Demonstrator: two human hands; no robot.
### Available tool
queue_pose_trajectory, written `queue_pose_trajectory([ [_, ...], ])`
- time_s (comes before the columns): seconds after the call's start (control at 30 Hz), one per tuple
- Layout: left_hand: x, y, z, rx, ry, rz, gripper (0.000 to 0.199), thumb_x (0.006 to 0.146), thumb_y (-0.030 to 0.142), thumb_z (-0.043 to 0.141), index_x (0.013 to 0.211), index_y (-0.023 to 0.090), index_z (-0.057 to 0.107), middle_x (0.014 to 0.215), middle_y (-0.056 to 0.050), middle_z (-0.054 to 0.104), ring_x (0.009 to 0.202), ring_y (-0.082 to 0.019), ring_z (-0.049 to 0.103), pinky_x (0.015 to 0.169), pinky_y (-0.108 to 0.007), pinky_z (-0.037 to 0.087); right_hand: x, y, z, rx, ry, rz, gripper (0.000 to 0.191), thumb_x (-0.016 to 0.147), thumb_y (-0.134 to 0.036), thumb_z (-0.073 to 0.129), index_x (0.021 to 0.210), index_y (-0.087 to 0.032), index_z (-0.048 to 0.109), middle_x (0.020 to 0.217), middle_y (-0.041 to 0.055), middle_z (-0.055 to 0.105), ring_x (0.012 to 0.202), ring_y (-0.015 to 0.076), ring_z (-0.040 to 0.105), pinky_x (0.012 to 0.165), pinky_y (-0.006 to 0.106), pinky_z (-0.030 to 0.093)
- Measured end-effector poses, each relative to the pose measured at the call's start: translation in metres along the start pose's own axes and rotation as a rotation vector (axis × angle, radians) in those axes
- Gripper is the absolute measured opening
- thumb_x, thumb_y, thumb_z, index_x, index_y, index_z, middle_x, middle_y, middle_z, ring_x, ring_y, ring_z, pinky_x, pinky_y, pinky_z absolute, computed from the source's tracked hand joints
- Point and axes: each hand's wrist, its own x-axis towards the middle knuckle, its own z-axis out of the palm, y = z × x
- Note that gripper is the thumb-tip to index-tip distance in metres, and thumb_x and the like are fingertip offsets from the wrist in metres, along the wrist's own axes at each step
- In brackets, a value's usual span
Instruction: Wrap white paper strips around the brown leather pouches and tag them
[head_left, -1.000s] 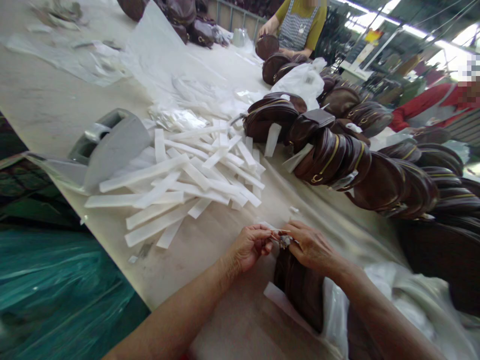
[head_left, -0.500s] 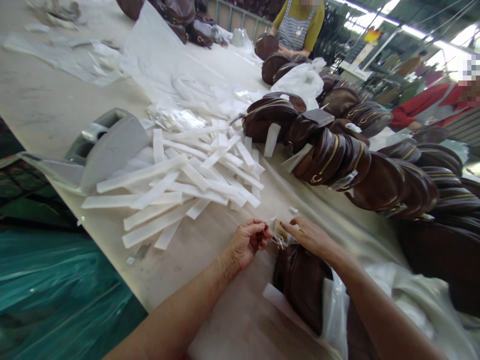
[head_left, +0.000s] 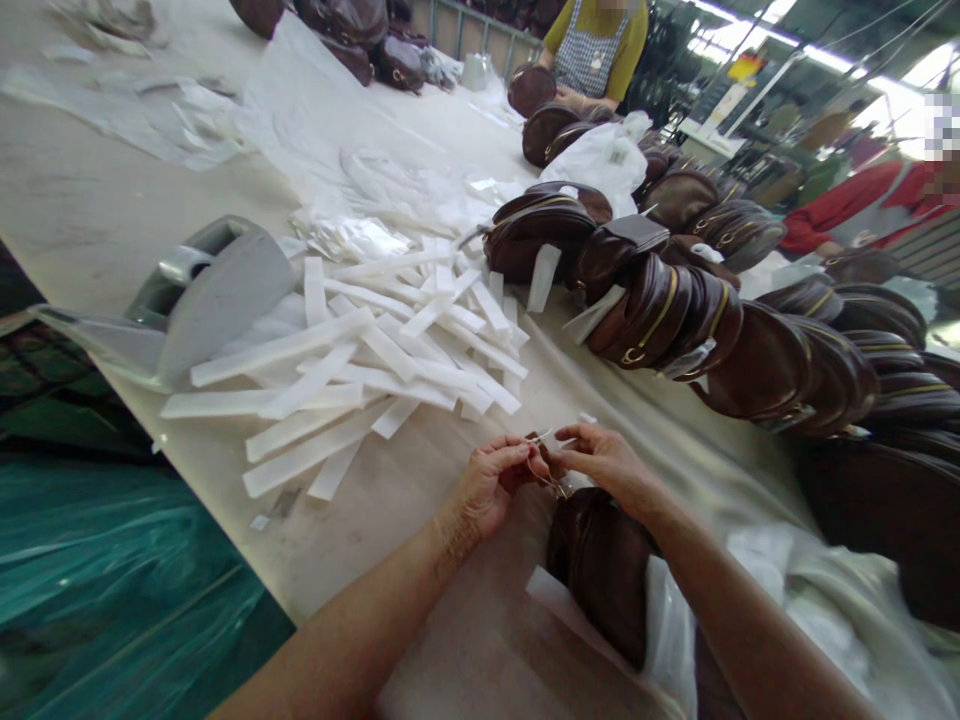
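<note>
A dark brown leather bag (head_left: 600, 575) lies on the table in front of me, under my right forearm. From the metal ring at its top runs a thin pale string (head_left: 556, 488) with a small brown hang tag (head_left: 553, 462). My left hand (head_left: 487, 487) is closed, thumb and forefinger pinching the string left of the tag. Just across from it, my right hand (head_left: 609, 464) has its fingertips closed at the tag, which they partly cover. A white strip (head_left: 574, 610) and clear plastic (head_left: 670, 625) lie against the bag.
White strips (head_left: 375, 370) lie heaped left of centre, beside a grey tape dispenser (head_left: 225, 290). Several brown bags (head_left: 765, 365) line the right side. Teal plastic (head_left: 112, 590) hangs below the table's left edge. One person (head_left: 600, 50) stands across the table, another (head_left: 862, 215) at far right.
My right fingers have shifted slightly up and left, closer to my left hand. The tag has turned and now looks darker and narrower. The bag has barely moved.
</note>
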Motion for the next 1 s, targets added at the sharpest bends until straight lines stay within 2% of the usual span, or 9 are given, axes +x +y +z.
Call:
queue_pose_trajectory([
  [0.13,0.002,0.000,-0.005,-0.084,-0.005,-0.034,0.015,0.061,0.020,0.072,0.068,0.009,0.064,0.059,-0.005,0.063,0.058,-0.014,0.059,0.063,-0.025,0.049,0.000,-0.002,0.009,-0.032,-0.020,-0.050,0.022,0.057,-0.035,0.068,0.068,-0.018,0.062,0.062,-0.0011,0.064,0.061,0.0160,0.058,0.061,0.028,0.043],
  [0.2,0.002,-0.001,-0.006,-0.121,0.008,-0.041,0.012,0.063,0.018,0.069,0.069,0.010,0.064,0.060,-0.005,0.063,0.058,-0.013,0.059,0.059,-0.021,0.048,-0.005,-0.002,0.009,0.012,0.010,-0.081,0.021,0.060,-0.037,0.066,0.067,-0.018,0.062,0.064,-0.0010,0.064,0.063,0.0163,0.059,0.065,0.029,0.044],
  [0.27,0.003,-0.002,-0.006,-0.162,0.024,-0.059,0.012,0.064,0.015,0.067,0.074,0.010,0.066,0.067,-0.005,0.066,0.059,-0.011,0.060,0.058,-0.020,0.048,-0.014,0.002,0.008,0.057,0.081,-0.107,0.023,0.064,-0.040,0.065,0.071,-0.018,0.061,0.067,-0.0004,0.065,0.065,0.0170,0.059,0.067,0.030,0.045],
  [0.4,0.002,-0.008,0.001,-0.224,0.109,-0.118,0.025,0.060,0.005,0.063,0.084,0.012,0.068,0.093,-0.008,0.069,0.061,-0.009,0.061,0.056,-0.017,0.049,-0.039,0.019,0.008,0.023,0.339,-0.164,0.025,0.070,-0.043,0.063,0.073,-0.018,0.060,0.072,0.0008,0.065,0.068,0.0172,0.058,0.066,0.030,0.044],
  [0.5,0.000,-0.014,0.007,-0.109,0.153,-0.094,0.027,0.058,0.003,0.066,0.084,0.010,0.069,0.087,-0.007,0.068,0.056,-0.008,0.060,0.047,-0.013,0.043,-0.054,0.028,0.010,-0.022,0.421,-0.270,0.022,0.074,-0.042,0.062,0.076,-0.020,0.060,0.074,0.0009,0.064,0.073,0.0181,0.058,0.069,0.030,0.045],
  [0.6,0.000,-0.019,0.008,0.025,0.123,-0.006,0.031,0.057,0.010,0.074,0.087,0.012,0.070,0.090,-0.006,0.068,0.051,-0.006,0.057,0.046,-0.014,0.044,-0.060,0.025,0.013,-0.111,0.382,-0.334,0.016,0.078,-0.038,0.058,0.079,-0.022,0.060,0.074,0.0015,0.065,0.074,0.0188,0.059,0.071,0.031,0.046],
  [0.73,0.003,-0.020,0.006,0.139,0.073,0.116,0.037,0.057,0.021,0.079,0.093,0.016,0.070,0.104,-0.008,0.066,0.052,-0.008,0.059,0.050,-0.018,0.048,-0.055,0.015,0.013,-0.174,0.296,-0.322,0.017,0.081,-0.035,0.054,0.088,-0.023,0.063,0.085,0.0035,0.068,0.081,0.0204,0.061,0.076,0.033,0.047],
  [0.9,0.002,-0.017,0.006,0.181,0.042,0.132,0.038,0.055,0.020,0.077,0.093,0.017,0.071,0.097,-0.007,0.068,0.045,-0.006,0.053,0.047,-0.020,0.046,-0.049,0.014,0.011,-0.124,0.279,-0.314,0.021,0.079,-0.036,0.054,0.091,-0.022,0.062,0.086,0.0033,0.068,0.081,0.0204,0.062,0.076,0.033,0.049],
  [1.0,0.001,-0.015,0.005,0.243,0.012,0.135,0.042,0.055,0.023,0.078,0.096,0.018,0.071,0.093,-0.006,0.069,0.047,-0.007,0.054,0.048,-0.022,0.047,-0.048,0.013,0.009,-0.140,0.221,-0.342,0.020,0.080,-0.035,0.053,0.092,-0.022,0.063,0.088,0.0036,0.068,0.083,0.0203,0.062,0.078,0.032,0.048],
])
